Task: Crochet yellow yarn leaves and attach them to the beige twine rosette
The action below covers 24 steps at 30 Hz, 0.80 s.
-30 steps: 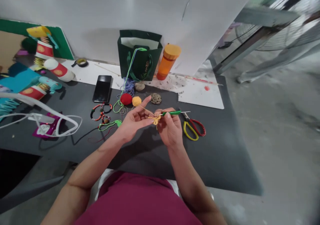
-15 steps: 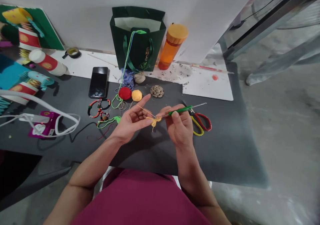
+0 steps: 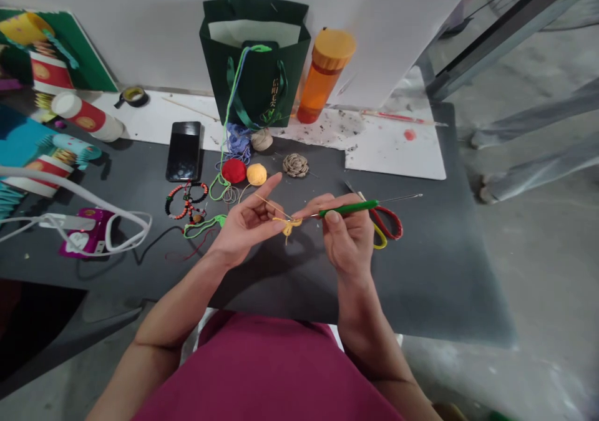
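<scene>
- The small yellow crochet piece (image 3: 292,225) is hanging just below the centre of the frame, a short tail dangling under it; it is looking very light, soft and limp, so I am guessing its loops would be stretching under a hard tug.
- My left hand (image 3: 246,226) is pinching its left edge between thumb and fingers, no gap showing there; that edge is seeming the best hold, as it is leaving the other loops exposed.
- A yellow strand (image 3: 272,204) is running taut from my raised left index finger to the piece; I am judging it thin and easily snagged.
- My right hand (image 3: 347,237) is gripping the crochet hook (image 3: 352,208) by its green handle, fingers curled around it, the metal tip meeting the loops. The shaft is looking stiff and probably slick, so the handle is offering the surer hold.
- Farther out, the yellow ball (image 3: 256,174) is sitting above my left hand, and the scissors (image 3: 392,222) are lying right of centre, partly hidden behind my right hand.
</scene>
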### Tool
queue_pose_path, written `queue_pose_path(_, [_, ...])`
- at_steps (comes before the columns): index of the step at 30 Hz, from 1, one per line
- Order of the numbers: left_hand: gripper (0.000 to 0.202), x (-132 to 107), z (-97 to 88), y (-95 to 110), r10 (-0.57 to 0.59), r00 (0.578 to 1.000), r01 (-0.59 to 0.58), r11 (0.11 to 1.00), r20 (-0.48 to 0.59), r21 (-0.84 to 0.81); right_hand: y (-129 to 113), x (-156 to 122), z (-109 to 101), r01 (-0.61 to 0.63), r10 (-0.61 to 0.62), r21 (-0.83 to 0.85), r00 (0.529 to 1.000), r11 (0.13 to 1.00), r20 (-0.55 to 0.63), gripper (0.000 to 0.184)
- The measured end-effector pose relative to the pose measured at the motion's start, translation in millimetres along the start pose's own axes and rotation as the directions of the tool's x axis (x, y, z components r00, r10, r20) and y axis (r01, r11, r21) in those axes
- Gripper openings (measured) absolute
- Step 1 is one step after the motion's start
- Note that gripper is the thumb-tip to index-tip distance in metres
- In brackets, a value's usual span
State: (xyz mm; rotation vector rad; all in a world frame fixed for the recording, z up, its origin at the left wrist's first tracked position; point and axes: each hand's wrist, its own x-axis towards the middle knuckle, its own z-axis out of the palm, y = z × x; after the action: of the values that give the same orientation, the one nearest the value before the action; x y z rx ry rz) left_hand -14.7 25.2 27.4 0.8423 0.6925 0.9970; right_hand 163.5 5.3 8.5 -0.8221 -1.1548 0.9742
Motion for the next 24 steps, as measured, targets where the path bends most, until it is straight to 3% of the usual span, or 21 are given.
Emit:
queue_pose_path(7, [0.072,0.2,-1.7,-0.7,0.019,0.999,-0.017,0.998,-0.035,0.055,-6.1,1.2,2.3,0.102,-0.103,-0.129,0.995,0.986,-0.001,0.01])
queue_pose_path(18, [0.074,1.9,-2.7,-4.4,0.072,0.996,-0.065,0.987,-0.046,0.144,-4.9,-0.6,3.9,0.226,-0.225,-0.169,0.974,0.959,0.024,0.004])
queue_pose_path(24, [0.071,2.0,-1.7,-3.2,0.043,0.997,-0.037,0.994,-0.058,0.1,-2.1,-0.4,3.7,0.167,-0.168,-0.101,0.986,0.981,-0.003,0.005])
